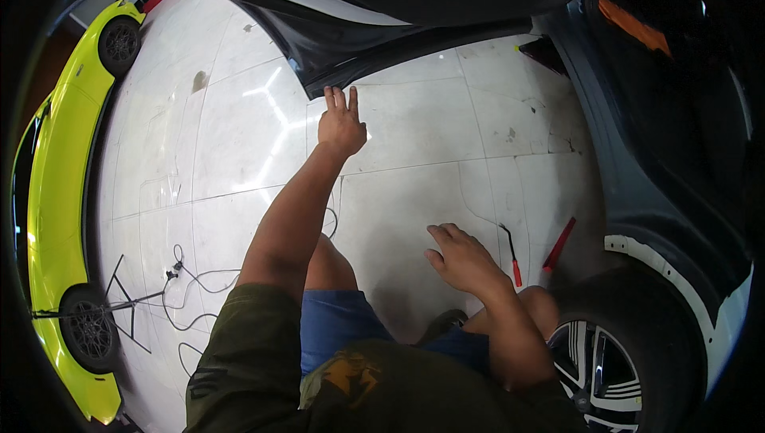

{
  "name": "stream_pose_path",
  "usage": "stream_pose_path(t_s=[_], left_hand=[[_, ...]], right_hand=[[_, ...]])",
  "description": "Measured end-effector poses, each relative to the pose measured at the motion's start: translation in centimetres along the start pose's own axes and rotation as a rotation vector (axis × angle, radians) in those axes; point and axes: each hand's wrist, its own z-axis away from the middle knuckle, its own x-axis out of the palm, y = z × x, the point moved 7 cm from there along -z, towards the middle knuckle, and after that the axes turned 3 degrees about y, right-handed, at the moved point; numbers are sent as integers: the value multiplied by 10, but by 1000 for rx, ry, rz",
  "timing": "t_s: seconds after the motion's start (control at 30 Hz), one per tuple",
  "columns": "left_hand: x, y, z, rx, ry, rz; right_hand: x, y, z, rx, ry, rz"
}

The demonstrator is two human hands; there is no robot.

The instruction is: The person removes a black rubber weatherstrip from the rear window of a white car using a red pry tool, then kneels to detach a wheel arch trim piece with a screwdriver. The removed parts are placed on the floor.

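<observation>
My left hand (343,122) reaches forward, its fingers stretched out and their tips against the lower corner of a glossy dark car panel (319,66). The underside of that hand is hidden. Lower and to the right, my right hand (466,260) hovers above the floor near my knee, fingers slightly bent and apart, holding nothing. On the floor to its right lies a pry tool with a red handle (516,274) and a thin dark bent shaft. Beside it is a long red flat tool (560,243).
A dark car body (637,154) with a wheel (598,373) stands close on my right. A bright yellow-green car (68,146) is at the left. Black cables (187,317) and a thin black stand (127,303) lie on the white tiled floor (406,126).
</observation>
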Motion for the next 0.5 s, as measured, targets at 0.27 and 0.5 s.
stream_pose_path(t_s=[0.27,0.5], left_hand=[[0,-15,19,53,240,182],[90,49,113,187,-659,681]], right_hand=[[7,2,-11,64,-78,-57],[29,18,-15,213,-180,-11]])
